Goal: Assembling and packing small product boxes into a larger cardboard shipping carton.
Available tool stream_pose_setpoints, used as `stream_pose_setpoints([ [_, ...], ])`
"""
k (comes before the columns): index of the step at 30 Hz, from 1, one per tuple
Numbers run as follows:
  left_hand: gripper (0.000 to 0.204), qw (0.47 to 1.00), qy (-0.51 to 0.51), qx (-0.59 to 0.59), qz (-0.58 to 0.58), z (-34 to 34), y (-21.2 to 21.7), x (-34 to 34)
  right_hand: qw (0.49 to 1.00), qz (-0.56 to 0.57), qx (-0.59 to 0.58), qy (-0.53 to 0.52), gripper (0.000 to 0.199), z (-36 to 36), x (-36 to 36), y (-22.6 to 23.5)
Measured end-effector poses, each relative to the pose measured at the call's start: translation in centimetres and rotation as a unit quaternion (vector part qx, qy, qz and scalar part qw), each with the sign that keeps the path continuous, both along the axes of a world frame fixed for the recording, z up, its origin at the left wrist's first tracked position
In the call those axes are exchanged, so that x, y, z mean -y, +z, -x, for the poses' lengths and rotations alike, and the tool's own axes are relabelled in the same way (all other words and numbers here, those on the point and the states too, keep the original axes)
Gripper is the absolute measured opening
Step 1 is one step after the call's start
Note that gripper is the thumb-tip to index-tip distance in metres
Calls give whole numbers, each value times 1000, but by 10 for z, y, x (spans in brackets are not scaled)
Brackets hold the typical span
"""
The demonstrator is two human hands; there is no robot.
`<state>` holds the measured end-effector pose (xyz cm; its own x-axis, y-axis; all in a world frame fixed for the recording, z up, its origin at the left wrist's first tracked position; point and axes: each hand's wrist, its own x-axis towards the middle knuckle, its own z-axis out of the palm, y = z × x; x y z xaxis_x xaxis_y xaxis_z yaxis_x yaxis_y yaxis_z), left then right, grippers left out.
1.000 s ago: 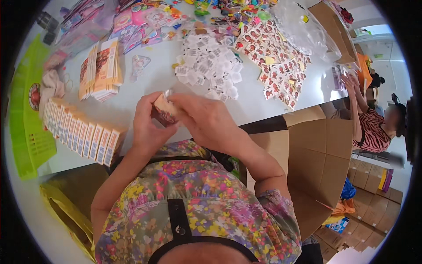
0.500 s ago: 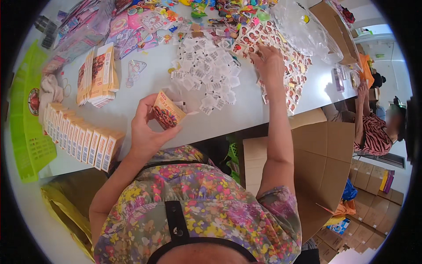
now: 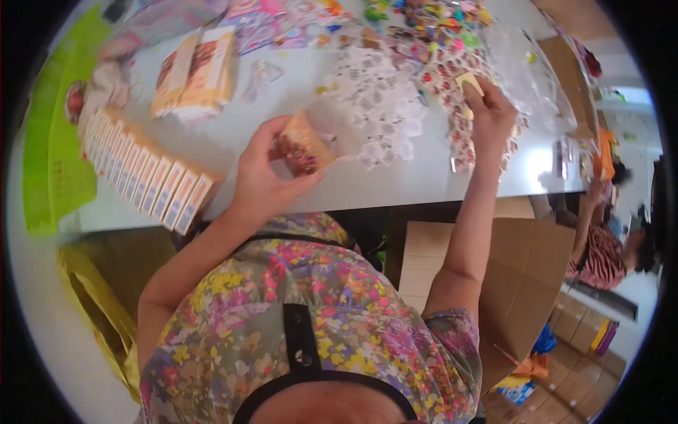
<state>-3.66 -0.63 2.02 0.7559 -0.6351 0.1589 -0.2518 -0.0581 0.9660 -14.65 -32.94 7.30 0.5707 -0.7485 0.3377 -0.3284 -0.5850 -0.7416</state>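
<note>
My left hand (image 3: 261,169) grips a small orange printed carton (image 3: 305,147), whose top end stands open with pale flaps toward the packets. Above the right part of the table, my right hand (image 3: 492,113) pinches a small pale yellow card (image 3: 469,85) between thumb and fingers. Beneath that hand spreads a pile of small cards with red-brown cartoon prints (image 3: 460,152). Between my two hands lies a heap of small white printed packets (image 3: 385,106). The picture is slightly blurred.
At left, a row of filled orange cartons (image 3: 152,169) stands beside a stack of flattened ones (image 3: 194,74). A green plastic basket (image 3: 60,166) borders the table's left. Colourful trinkets (image 3: 431,21) and clear plastic (image 3: 526,85) lie far back. A cardboard box (image 3: 526,268) stands right; another person (image 3: 600,244) sits beyond.
My right hand has lifted off the card pile and now holds a pale yellow card. My left hand keeps the carton. The whole view has shifted somewhat.
</note>
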Motion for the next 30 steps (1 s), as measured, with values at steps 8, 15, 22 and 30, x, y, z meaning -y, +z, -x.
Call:
stream_pose_setpoints([
  [8,71,987,70,142,-16,-2,4,-5,933,179,-34,310,25,-24,-158,44],
  [15,67,980,118,158,-4,-2,10,-14,907,297,-39,297,26,-36,-180,52],
  [22,69,988,112,106,21,2,33,-33,926,210,-7,313,28,-50,-192,77],
  [30,73,953,155,261,11,-12,66,-68,927,63,-30,369,13,-81,-220,94],
])
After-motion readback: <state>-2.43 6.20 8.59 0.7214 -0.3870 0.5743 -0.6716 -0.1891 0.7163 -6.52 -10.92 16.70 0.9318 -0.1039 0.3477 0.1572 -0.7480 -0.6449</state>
